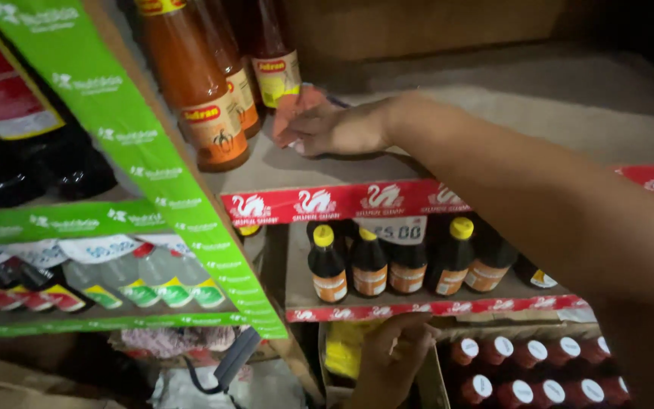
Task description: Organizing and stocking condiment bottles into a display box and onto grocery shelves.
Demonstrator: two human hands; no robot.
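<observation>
I'm seeing the right hand [334, 127] reaching across the top shelf [297, 170], a cardboard shelf with a red front strip. Its fingers [297, 113] are lying close together and pressing on a small pinkish-red packet [300, 102] that is sitting near the back left of that shelf, just beside the orange sauce bottles [206, 98]. I cannot tell whether the fingers are actually pinching the packet or only resting on it.

The left hand [393, 352] is sitting low, fingers curled and touching the front edge of the middle shelf [448, 307], just below the dark sauce bottles with yellow caps [369, 261]. Whether it is gripping anything is unclear; it's dim there.

Below right, red bottles with white caps [539, 371] are standing in rows on the lowest level. At the left, a green display rack [153, 170] is holding dark bottles above and clear bottles [138, 276] lying tilted below.
</observation>
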